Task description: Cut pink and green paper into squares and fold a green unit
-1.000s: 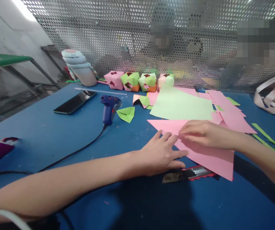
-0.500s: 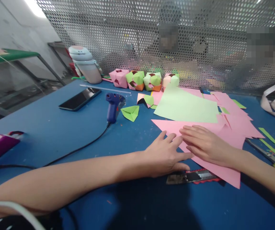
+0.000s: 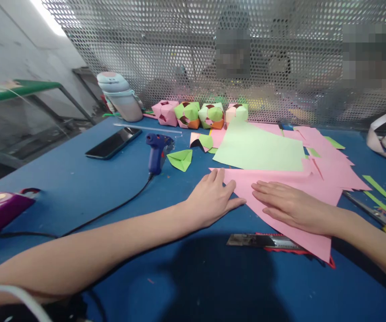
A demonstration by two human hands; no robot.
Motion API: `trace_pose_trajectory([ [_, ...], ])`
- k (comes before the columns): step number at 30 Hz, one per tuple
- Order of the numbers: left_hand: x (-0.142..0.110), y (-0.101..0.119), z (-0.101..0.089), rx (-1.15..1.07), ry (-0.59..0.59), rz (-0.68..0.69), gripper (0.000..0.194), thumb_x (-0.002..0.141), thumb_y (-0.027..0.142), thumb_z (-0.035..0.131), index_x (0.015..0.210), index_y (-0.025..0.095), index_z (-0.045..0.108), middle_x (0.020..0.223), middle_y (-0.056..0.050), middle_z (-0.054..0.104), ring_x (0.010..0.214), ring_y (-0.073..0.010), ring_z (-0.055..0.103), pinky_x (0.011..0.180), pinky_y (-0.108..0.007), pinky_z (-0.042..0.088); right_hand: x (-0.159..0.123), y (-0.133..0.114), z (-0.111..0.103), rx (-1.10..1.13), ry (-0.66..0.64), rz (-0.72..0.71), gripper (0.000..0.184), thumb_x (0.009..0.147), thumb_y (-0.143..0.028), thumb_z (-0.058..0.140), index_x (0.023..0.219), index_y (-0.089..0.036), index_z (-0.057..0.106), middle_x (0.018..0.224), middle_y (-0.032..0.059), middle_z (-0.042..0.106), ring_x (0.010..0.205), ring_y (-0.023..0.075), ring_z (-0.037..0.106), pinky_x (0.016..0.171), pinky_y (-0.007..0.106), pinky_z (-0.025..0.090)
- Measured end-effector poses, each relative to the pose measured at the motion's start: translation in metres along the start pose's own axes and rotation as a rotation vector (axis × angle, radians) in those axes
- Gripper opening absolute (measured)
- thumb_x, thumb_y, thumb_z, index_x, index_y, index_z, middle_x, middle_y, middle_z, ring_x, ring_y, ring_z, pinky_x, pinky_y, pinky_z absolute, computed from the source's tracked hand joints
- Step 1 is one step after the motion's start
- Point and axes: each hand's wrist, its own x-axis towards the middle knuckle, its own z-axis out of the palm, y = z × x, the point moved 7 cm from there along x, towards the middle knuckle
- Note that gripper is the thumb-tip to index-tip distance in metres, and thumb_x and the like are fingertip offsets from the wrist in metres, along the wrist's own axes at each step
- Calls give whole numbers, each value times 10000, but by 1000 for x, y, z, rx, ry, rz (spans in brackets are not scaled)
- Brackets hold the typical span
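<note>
A pink paper sheet (image 3: 314, 197), folded to a slanted edge, lies in front of me. My right hand (image 3: 285, 205) rests flat on it, fingers stretched out to the left. At the sheet's left corner is my left hand (image 3: 209, 199), its fingertips on the paper and its thumb apart, pointing right. Partly under the sheet's lower edge is a utility knife (image 3: 263, 241) with its blade out and a red handle. A pale green paper sheet (image 3: 260, 147) lies just beyond the pink one.
Folded paper balls (image 3: 166, 112) line the perforated metal screen (image 3: 186, 49). A blue glue gun (image 3: 157, 152), folded green paper (image 3: 181, 159), phone (image 3: 114, 143) and bottle (image 3: 121, 98) stand left. Scissors (image 3: 381, 219) and green strips (image 3: 384, 192) lie right. People are behind the screen.
My left hand has moved left and away from me, from beside my right hand to the pink sheet's left corner. My right hand stays flat on the paper.
</note>
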Motion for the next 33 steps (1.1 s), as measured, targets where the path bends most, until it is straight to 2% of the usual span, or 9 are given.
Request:
trace_pose_trajectory([
  [3,-1,-1,2,83,14,-22,667,976,650,309,1211,104,612,1224,-271,568,1129,-404,578,868,-498,490,-1,1,1,8,-1,-2,507,1026,-388,428,1506,-227,448,1584,81,394,1468,264,368,1211,520,330],
  [6,-1,1,4,114,-11,-24,699,967,669,296,1204,94,615,1143,-271,612,1051,-397,616,819,-483,497,-1,1,1,24,4,2,512,1021,-391,443,1514,-250,436,1587,66,391,1472,264,359,1218,511,322],
  [9,0,-1,3,117,-33,-46,727,967,672,299,1147,53,634,1132,-284,625,1074,-396,618,848,-474,492,-1,1,2,9,-9,6,512,1025,-394,432,1517,-251,432,1592,59,382,1475,260,353,1223,497,316],
  [15,6,-11,1,70,-60,-81,672,992,630,322,1025,52,663,991,-223,659,974,-357,636,805,-439,484,0,1,2,-8,-12,2,516,1026,-389,431,1517,-231,432,1592,70,380,1474,264,355,1217,507,326],
  [20,9,-20,0,170,-41,-110,657,988,642,337,1007,72,666,924,-204,673,914,-345,637,763,-411,454,2,-3,-2,23,18,-23,486,1021,-372,438,1478,-216,493,1559,94,431,1452,265,397,1207,513,340],
  [25,10,-27,-2,237,-51,-143,703,967,701,307,989,97,666,896,-186,692,883,-340,644,760,-398,422,3,-3,-2,15,1,-46,494,1030,-368,407,1487,-194,473,1572,104,410,1466,250,374,1211,504,325],
  [33,19,-24,-4,265,-129,-145,786,914,785,297,980,96,670,865,-191,723,860,-364,675,766,-409,410,3,-1,1,19,-51,-40,695,990,-567,448,1519,-119,403,1600,155,351,1496,280,309,1220,503,283],
])
